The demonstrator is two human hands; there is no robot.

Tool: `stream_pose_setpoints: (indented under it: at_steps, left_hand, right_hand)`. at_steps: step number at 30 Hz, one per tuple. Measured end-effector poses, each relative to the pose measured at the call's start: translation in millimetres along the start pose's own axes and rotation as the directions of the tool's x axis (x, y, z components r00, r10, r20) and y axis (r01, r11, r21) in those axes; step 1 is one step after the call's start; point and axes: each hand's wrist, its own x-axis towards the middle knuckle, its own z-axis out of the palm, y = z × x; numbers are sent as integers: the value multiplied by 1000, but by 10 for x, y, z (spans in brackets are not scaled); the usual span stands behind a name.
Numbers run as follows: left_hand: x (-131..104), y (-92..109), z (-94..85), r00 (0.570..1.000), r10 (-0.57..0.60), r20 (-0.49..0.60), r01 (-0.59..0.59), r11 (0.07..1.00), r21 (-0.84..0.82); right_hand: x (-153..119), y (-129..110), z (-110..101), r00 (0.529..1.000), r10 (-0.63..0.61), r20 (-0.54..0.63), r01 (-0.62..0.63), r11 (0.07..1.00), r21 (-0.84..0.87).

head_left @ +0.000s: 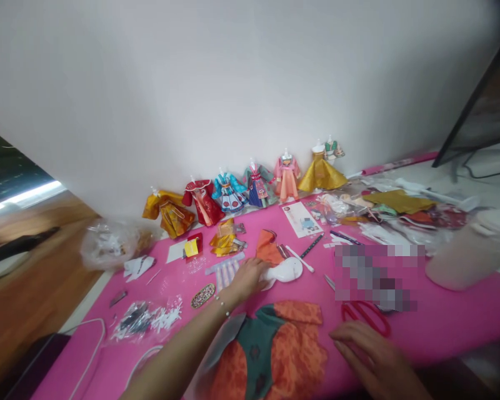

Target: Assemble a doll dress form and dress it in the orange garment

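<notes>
My left hand [250, 278] reaches over the middle of the pink table, its fingers wrapped on the narrow end of a white spoon-shaped piece [287, 270]. Orange fabric [269, 248] lies just beyond the fingertips. Nearer to me is an orange and green garment [260, 350], spread flat with a sheer sheet at its left. My right hand [364, 353] hovers at the garment's right, fingers extended and nothing in them. Red-handled scissors [373, 316] lie just past it, partly covered by a blurred patch.
Several small dressed forms [232, 191] stand along the wall. Fabric pieces and bags [404, 203] crowd the back right, near a large pale container [470, 250]. An oval bead tray [203, 295], plastic bags [135, 319] and a white cable [102, 333] are at left.
</notes>
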Motion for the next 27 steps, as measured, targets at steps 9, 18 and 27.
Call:
stream_pose_setpoints:
  at_steps: [9, 18, 27]
  left_hand:
    - [-379, 543, -95, 999, 42, 35, -43, 998, 51]
    - [-1011, 823, 7, 992, 71, -101, -56, 988, 142]
    - [-1709, 620, 158, 855, -344, -387, 314, 939, -143]
  right_hand:
    - [348, 186, 392, 989, -142, -28, 134, 973, -190]
    - [797, 60, 585, 928, -38, 371, 126, 969, -215]
    - [1531, 425, 881, 804, -210, 556, 384, 897, -217]
